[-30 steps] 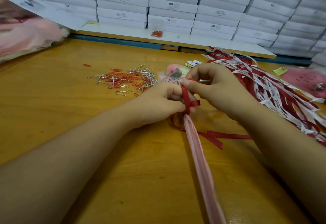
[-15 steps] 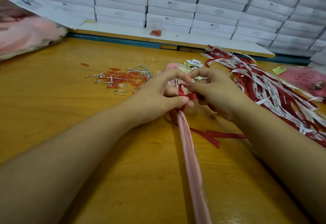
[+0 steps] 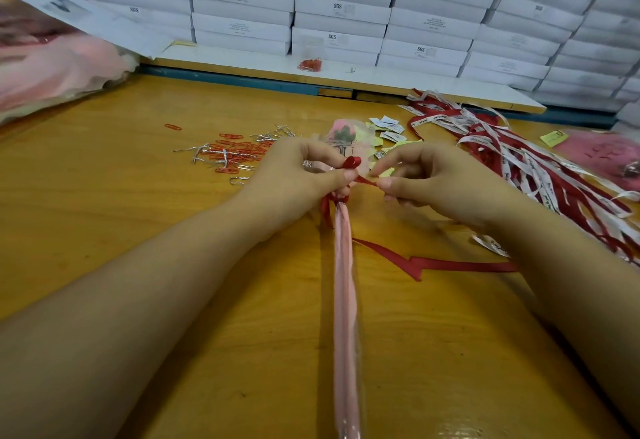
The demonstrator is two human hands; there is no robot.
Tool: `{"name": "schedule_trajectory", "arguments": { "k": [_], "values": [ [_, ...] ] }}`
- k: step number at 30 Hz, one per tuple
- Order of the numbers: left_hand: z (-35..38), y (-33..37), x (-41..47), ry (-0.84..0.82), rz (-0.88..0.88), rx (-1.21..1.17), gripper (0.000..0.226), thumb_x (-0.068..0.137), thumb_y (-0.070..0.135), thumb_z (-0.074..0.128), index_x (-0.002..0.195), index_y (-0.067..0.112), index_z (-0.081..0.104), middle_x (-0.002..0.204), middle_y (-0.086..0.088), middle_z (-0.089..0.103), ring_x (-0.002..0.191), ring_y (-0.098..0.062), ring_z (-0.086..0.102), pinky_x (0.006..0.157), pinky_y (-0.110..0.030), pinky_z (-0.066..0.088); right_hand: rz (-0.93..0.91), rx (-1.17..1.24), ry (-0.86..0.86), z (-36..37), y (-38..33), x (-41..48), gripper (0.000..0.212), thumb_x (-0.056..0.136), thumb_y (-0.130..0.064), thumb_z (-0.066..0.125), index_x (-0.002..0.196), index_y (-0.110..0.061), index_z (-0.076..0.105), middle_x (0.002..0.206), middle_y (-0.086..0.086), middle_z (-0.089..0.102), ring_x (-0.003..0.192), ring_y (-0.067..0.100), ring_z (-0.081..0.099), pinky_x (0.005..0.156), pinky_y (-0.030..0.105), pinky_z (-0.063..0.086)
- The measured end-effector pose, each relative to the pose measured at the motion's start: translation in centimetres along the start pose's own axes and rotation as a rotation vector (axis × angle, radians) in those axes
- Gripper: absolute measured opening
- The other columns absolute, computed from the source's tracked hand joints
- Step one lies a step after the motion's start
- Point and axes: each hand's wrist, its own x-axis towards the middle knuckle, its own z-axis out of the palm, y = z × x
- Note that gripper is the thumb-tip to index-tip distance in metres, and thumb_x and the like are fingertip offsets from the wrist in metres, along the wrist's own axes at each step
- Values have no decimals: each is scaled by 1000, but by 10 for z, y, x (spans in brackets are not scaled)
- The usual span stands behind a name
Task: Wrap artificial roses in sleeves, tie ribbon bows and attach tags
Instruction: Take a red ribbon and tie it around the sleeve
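Observation:
A sleeved artificial rose lies lengthwise on the wooden table, its pink stem wrap [image 3: 343, 300] running toward me and its pink head [image 3: 346, 132] pointing away inside clear film. A red ribbon [image 3: 433, 264] is tied around the neck of the sleeve, one tail trailing right across the table. My left hand [image 3: 298, 175] pinches a small red ribbon loop at the neck. My right hand [image 3: 436, 182] pinches the ribbon strand just right of that loop. The knot itself is partly hidden by my fingers.
Red paper clips and silver twist ties [image 3: 232, 154] are scattered at left centre. A pile of red and white ribbons [image 3: 526, 165] lies at right, small tags [image 3: 388, 127] behind the rose. Pink sleeves [image 3: 52, 68] sit far left; white boxes [image 3: 339, 6] are stacked behind.
My hands have drawn apart: the right hand moved right, pulling the ribbon strand taut, while the left keeps a loop at the neck. The rose shifted slightly.

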Motion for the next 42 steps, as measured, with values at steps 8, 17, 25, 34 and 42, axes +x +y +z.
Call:
{"name": "schedule_trajectory", "arguments": {
  "k": [8,17,25,34,42],
  "values": [
    [0,-1,1,61,23,151,4,87,14,67,85,15,70,72,-4,71,63,-9,67,62,-29,59,-266,-385,66,-2,-6,-2,10,87,-26,64,88,-20,72,77,-5,64,74,6,55,62,20,43],
    [3,0,1,55,4,134,1,83,11,69,83,12,70,73,-3,70,55,-3,63,57,-14,51,-400,-7,-93,11,-20,-13,11,85,-14,62,80,-15,72,98,-3,71,98,13,65,86,30,50],
    [1,-2,0,46,-58,17,10,82,12,71,88,4,70,69,-4,70,55,-6,65,55,-23,56,-335,-204,13,22,-19,-8,10,85,-15,67,88,-21,74,77,-8,70,73,1,65,73,23,53],
    [4,0,0,17,-103,-56,6,86,10,65,86,5,70,76,-10,71,67,-15,67,71,-37,58,-338,-162,82,23,-21,-11,19,89,-3,62,95,-20,58,74,-5,71,67,3,68,68,15,54],
    [4,-1,0,35,-90,22,10,86,18,67,81,11,71,46,12,58,45,-1,52,55,-22,51,-283,-387,114,28,-25,-9,5,82,-14,73,82,-18,71,73,-12,65,73,3,60,71,19,47]
  ]
}}
